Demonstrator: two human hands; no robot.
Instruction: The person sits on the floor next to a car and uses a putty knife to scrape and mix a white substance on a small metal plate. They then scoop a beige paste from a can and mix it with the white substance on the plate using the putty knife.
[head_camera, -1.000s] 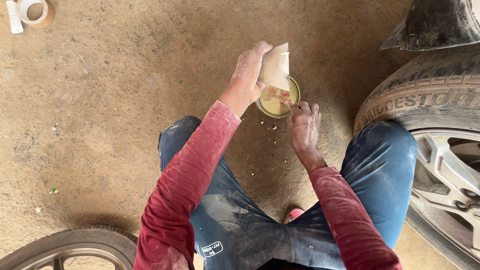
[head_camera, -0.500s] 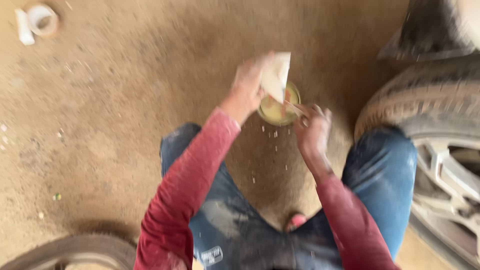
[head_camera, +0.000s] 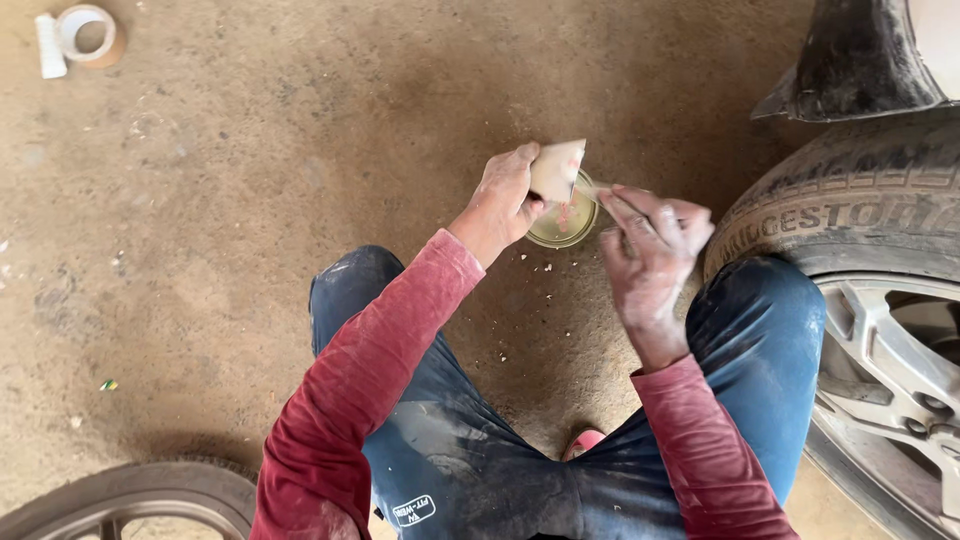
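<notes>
Beige card (head_camera: 556, 170) stays pinched in my left hand (head_camera: 505, 195) above the tin (head_camera: 563, 222); my right hand (head_camera: 652, 250), gripping a thin stick (head_camera: 612, 190), has lifted off it.

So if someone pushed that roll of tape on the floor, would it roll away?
Probably not. The roll of tape lies flat on its side on the dirt floor, so a push would likely just slide it. It looks hollow, so it is probably light. Stood on edge, it might roll.
</notes>
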